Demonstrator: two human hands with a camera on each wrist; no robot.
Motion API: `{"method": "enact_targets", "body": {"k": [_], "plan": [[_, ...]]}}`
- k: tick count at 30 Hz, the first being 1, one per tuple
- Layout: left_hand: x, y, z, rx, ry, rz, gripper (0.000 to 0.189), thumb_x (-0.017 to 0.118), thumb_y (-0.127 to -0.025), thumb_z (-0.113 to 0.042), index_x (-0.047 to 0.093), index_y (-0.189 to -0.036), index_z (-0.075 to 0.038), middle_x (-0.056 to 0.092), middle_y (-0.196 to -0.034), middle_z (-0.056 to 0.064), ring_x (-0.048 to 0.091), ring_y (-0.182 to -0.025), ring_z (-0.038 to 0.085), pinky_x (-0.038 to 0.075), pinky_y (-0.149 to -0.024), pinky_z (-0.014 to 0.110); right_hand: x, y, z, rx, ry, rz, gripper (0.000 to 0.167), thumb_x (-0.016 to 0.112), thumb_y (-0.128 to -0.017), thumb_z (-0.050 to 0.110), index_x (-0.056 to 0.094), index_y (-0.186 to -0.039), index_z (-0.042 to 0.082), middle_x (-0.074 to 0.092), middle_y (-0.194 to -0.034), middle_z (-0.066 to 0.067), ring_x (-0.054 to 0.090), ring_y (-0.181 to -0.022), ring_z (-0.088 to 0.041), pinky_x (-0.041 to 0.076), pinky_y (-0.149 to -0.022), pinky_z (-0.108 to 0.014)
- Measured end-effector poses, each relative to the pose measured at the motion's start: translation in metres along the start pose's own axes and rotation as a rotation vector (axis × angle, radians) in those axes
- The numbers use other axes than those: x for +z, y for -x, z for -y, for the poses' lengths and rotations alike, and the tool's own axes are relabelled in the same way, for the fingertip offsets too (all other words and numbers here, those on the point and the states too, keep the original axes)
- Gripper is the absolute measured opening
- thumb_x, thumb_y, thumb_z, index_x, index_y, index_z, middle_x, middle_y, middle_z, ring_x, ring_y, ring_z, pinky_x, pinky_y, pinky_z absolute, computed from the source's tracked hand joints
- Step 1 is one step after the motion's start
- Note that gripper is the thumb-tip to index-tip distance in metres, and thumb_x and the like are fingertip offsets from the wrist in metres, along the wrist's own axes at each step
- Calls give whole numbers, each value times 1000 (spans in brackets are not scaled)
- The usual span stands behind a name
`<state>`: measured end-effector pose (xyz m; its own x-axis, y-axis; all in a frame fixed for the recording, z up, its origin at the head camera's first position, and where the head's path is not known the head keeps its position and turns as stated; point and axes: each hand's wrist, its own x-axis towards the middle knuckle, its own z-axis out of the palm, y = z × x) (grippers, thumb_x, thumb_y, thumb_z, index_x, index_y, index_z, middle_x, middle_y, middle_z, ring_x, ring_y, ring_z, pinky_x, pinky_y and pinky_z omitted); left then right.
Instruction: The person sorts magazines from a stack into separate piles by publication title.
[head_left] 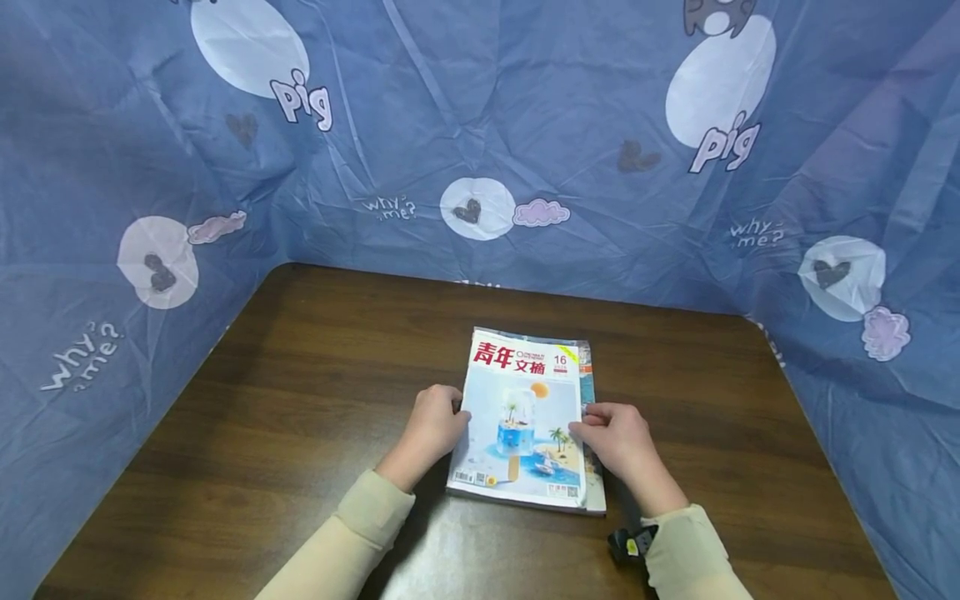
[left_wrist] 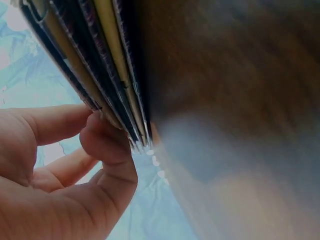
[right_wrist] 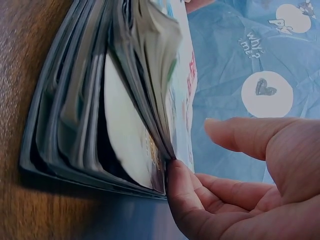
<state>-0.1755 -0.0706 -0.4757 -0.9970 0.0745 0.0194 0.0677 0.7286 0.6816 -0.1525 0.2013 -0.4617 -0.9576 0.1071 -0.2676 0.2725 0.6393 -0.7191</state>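
Note:
A magazine [head_left: 502, 400] with a white and pale-blue cover, red title characters and an ice-lolly picture tops a stack of several magazines on the table. Another magazine [head_left: 592, 467] peeks out beneath its right edge. Along the left side, my left hand [head_left: 435, 425] holds the spine edge between thumb and finger; the left wrist view shows those fingertips against the stacked spines [left_wrist: 90, 55]. My right hand [head_left: 618, 433] is at the opposite side. In the right wrist view one fingertip [right_wrist: 179, 175] touches the upper magazine's page edges, while another digit is held apart from the cover.
The brown wooden table [head_left: 300, 375] surrounds the stack. A blue printed cloth [head_left: 600, 250] hangs behind the table and along both sides. A small black device [head_left: 632, 543] is strapped at my right wrist. Loose pages [right_wrist: 130, 125] fan out along the stack's open side.

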Motion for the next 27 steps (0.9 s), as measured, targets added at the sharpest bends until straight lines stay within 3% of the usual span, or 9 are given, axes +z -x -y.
{"method": "enact_targets", "body": {"k": [6,14,21,27], "plan": [[0,2,-4,35,-37,-25,9,73,-86,0,68,-80,4,59,-74,10,54,-68,23,50,-60,37,0,2,1,1,-1,1,49,75,-94,25,63,-132,-3,69,-109,-12,64,-95,-24,56,-85,-44],[-2,3,-6,1,65,-61,19,75,-85,-4,71,-99,7,61,-74,6,57,-70,21,51,-61,35,1,1,-1,-6,-1,-4,51,76,-93,25,62,-134,-3,69,-109,-12,64,-94,-23,56,-85,-43],[-5,0,-7,-75,313,31,30,76,-85,-1,65,-111,11,70,-81,10,68,-73,21,57,-62,33,2,1,0,-12,7,-15,51,76,-93,25,62,-133,-4,69,-108,-12,64,-94,-23,56,-85,-43],[-6,0,-6,-147,422,147,25,72,-85,4,65,-107,14,72,-81,16,70,-69,23,58,-55,36,2,1,-2,-9,-3,-11,51,76,-93,25,62,-133,-3,69,-110,-12,64,-94,-23,56,-86,-44]]}}
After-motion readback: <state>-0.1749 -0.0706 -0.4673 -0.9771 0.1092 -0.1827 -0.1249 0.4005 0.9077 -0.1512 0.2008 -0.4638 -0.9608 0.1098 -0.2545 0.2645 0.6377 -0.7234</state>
